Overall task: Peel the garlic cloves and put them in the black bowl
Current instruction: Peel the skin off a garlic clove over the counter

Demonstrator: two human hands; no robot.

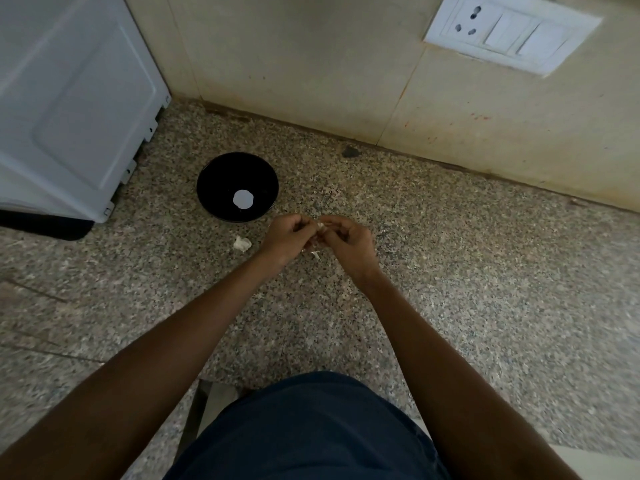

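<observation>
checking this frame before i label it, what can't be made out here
- Garlic clove, head view: mostly hidden between left hand and right hand; how much is peeled is unclear.
- Black bowl: one pale round patch inside; clove or glare, cannot tell.
- White scrap on the counter: too small to identify.
- White appliance: cut off by the left edge.

Bowl point(221, 174): black, with a round white spot point(243, 199) inside. Counter point(450, 258): speckled granite in grey, pink and black. Wall point(311, 64): cream tile with small reddish flecks at the right. Switch plate point(512, 31): white. Appliance point(69, 98): pale grey-white. Peel scrap point(241, 243): off-white. Garment point(311, 427): dark navy.
</observation>
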